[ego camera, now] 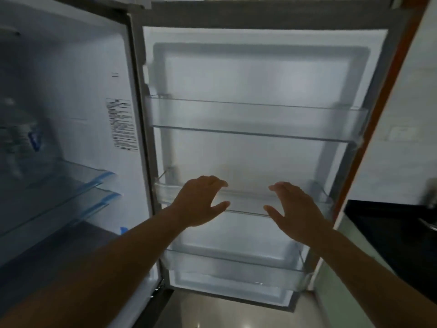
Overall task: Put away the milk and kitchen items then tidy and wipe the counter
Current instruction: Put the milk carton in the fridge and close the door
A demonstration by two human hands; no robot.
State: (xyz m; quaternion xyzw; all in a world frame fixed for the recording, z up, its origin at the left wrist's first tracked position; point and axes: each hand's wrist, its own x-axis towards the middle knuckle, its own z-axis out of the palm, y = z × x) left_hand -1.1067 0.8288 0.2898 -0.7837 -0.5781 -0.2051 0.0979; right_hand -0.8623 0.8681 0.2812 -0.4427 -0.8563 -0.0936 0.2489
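Observation:
The fridge door (257, 74) stands wide open in front of me, its white inner side facing me. It carries three clear plastic bins: an upper bin (257, 119), a middle bin (246, 200) and a lower bin (234, 266), with nothing visible in them. My left hand (201, 202) and my right hand (293, 209) are both held up in front of the middle bin, fingers spread and curved, palms turned toward each other. Neither hand holds anything. No milk is in view here.
The fridge interior (61, 114) lies to the left with glass shelves (71, 185) and a blurred pale package (21, 136) on one. A dark counter (387, 223) with a metal object (430, 197) sits at the right. Tiled floor shows below the door.

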